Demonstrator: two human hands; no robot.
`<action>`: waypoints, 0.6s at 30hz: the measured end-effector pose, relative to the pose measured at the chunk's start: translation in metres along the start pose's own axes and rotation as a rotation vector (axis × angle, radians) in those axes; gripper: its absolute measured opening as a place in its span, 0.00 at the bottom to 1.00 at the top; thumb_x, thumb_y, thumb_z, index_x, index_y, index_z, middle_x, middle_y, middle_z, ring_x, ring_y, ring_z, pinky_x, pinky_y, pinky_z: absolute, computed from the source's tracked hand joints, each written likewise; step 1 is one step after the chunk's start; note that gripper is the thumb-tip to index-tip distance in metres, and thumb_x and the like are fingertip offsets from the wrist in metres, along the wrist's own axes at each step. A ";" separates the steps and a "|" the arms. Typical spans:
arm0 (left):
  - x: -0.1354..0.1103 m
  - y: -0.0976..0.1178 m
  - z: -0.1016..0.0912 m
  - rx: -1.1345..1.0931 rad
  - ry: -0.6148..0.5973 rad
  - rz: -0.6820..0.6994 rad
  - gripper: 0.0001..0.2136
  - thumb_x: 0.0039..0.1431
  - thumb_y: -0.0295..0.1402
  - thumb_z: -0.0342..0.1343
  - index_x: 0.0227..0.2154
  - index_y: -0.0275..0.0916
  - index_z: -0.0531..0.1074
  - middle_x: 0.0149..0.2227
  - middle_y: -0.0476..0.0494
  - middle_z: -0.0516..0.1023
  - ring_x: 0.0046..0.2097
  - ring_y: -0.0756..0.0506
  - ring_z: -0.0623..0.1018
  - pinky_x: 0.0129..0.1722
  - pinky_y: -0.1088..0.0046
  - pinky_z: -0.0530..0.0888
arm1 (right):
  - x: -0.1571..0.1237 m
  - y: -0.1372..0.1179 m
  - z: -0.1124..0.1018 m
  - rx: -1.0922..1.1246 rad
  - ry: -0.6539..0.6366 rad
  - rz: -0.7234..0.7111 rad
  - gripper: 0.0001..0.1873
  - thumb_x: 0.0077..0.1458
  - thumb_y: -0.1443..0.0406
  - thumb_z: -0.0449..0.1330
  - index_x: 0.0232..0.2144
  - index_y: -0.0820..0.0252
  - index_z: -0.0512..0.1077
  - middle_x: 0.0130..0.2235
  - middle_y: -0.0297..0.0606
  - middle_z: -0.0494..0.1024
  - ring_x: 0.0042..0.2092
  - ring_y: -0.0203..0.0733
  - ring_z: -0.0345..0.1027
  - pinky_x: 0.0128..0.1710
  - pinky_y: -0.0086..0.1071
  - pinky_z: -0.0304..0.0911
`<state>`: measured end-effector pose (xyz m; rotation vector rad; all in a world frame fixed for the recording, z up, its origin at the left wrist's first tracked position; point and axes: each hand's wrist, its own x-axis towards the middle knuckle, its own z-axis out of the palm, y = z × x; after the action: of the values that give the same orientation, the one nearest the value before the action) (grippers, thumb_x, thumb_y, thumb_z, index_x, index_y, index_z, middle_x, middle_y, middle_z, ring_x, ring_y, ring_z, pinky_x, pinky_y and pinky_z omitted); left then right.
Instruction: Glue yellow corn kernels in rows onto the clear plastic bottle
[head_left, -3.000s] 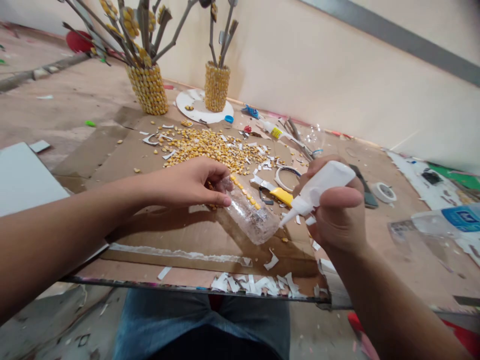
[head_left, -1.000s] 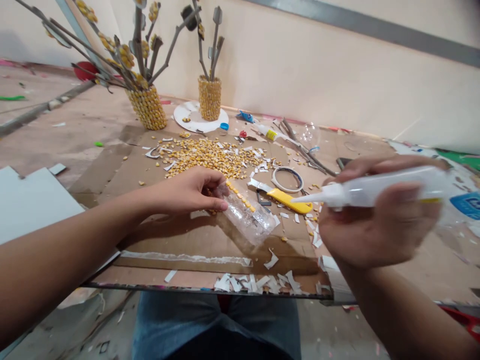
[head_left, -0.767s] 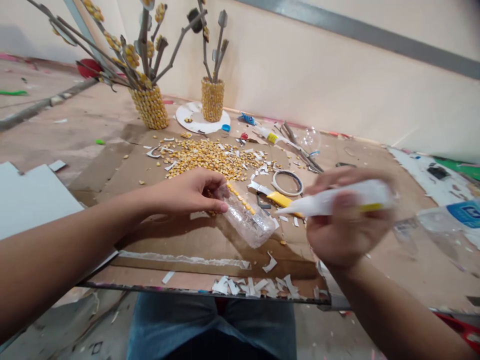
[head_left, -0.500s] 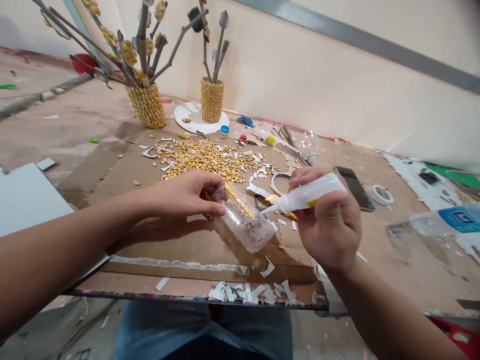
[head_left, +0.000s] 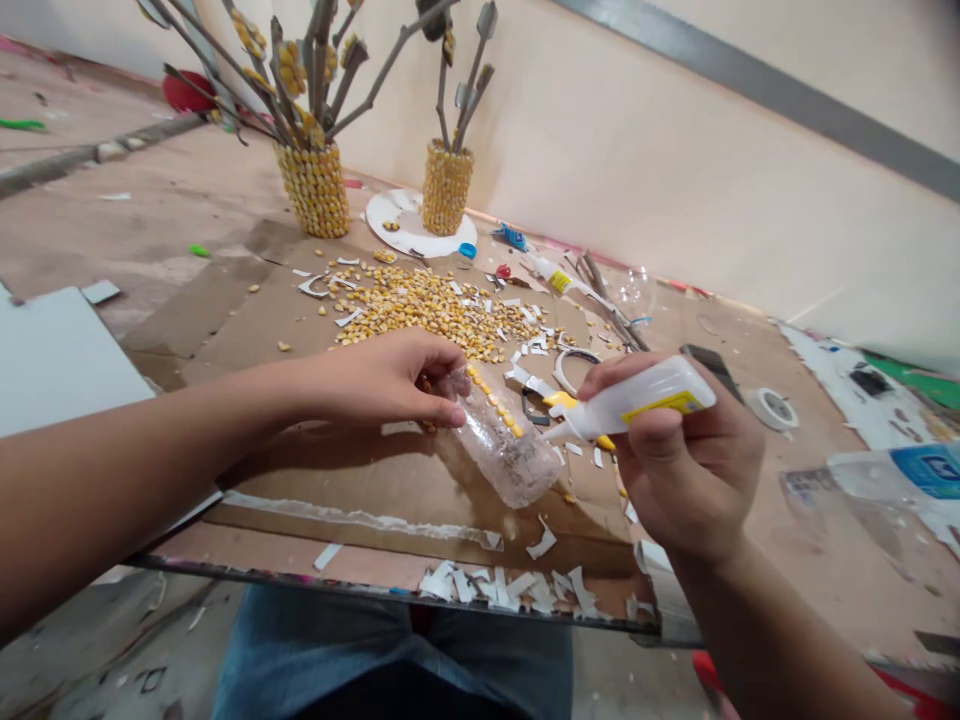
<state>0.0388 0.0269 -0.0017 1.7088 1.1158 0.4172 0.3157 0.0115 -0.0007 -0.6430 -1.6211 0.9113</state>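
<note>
My left hand point(head_left: 420, 380) grips one end of a clear plastic bottle piece point(head_left: 502, 460), tilted over the cardboard point(head_left: 315, 480). A line of yellow corn kernels point(head_left: 495, 403) is stuck along its upper side. In my right hand point(head_left: 682, 460) is a white glue bottle point(head_left: 637, 398) with a yellow label. Its thin nozzle points left, at the plastic piece near the end of the kernel line; whether the tip touches I cannot tell. A pile of loose corn kernels point(head_left: 420, 310) lies just beyond my left hand.
Two kernel-covered pots, a larger point(head_left: 311, 190) and a smaller point(head_left: 448, 188), hold branches at the back. White paper scraps point(head_left: 510, 590) lie along the front edge. To the right are a phone point(head_left: 711, 368), a tape roll point(head_left: 772, 410) and a plastic bottle point(head_left: 892, 472). Another glue bottle point(head_left: 553, 275) lies behind.
The view has shifted slightly. My right hand has turned the glue bottle a little, so more of its yellow label shows. The left hand keeps its hold on the plastic piece.
</note>
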 end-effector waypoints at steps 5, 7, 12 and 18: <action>0.001 0.001 0.000 -0.012 -0.006 -0.023 0.11 0.56 0.40 0.67 0.32 0.39 0.74 0.30 0.48 0.79 0.33 0.45 0.80 0.32 0.72 0.72 | -0.002 0.001 0.005 0.019 -0.007 0.005 0.12 0.66 0.53 0.69 0.42 0.54 0.82 0.36 0.39 0.79 0.35 0.43 0.73 0.31 0.37 0.69; 0.002 0.001 0.000 -0.022 -0.016 -0.025 0.12 0.56 0.41 0.68 0.33 0.39 0.74 0.31 0.47 0.81 0.34 0.45 0.81 0.33 0.71 0.74 | -0.002 0.001 0.005 0.013 -0.005 0.016 0.13 0.66 0.52 0.69 0.42 0.53 0.81 0.36 0.38 0.80 0.35 0.43 0.73 0.31 0.37 0.70; 0.004 0.000 -0.002 -0.039 -0.026 -0.016 0.13 0.56 0.43 0.68 0.34 0.40 0.75 0.31 0.48 0.81 0.34 0.44 0.82 0.35 0.70 0.76 | -0.001 0.003 0.008 0.033 0.058 0.003 0.13 0.65 0.51 0.69 0.39 0.52 0.81 0.33 0.38 0.79 0.32 0.42 0.71 0.27 0.36 0.68; 0.004 -0.002 -0.003 0.018 -0.006 -0.026 0.14 0.56 0.45 0.68 0.34 0.40 0.76 0.32 0.46 0.82 0.35 0.44 0.81 0.33 0.70 0.75 | -0.002 0.005 0.010 -0.010 0.063 0.033 0.12 0.67 0.53 0.68 0.36 0.53 0.79 0.33 0.37 0.80 0.31 0.41 0.72 0.29 0.37 0.69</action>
<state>0.0377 0.0317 -0.0035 1.7084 1.1391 0.3862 0.3067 0.0104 -0.0071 -0.7008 -1.5635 0.8986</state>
